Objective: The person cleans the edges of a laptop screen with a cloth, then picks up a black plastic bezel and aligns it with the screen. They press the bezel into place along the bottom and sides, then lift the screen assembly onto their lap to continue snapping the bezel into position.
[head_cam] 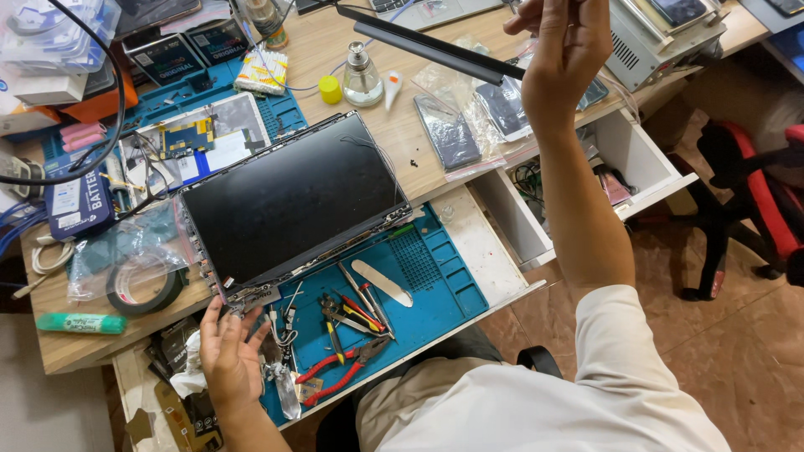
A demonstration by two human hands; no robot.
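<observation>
Pliers (339, 370), tweezers and a white pry tool (382, 282) are crowding the blue mat (435, 293) on the surface while the left hand (228, 351), fingers loosely open, is touching the dark laptop panel's (293, 201) hinge corner and the right hand (563, 50) is gripping a long black strip (427, 46) aloft.

Laptop panel (293, 201) lies on the mat (435, 293) — pliers (343, 368) before it.
</observation>
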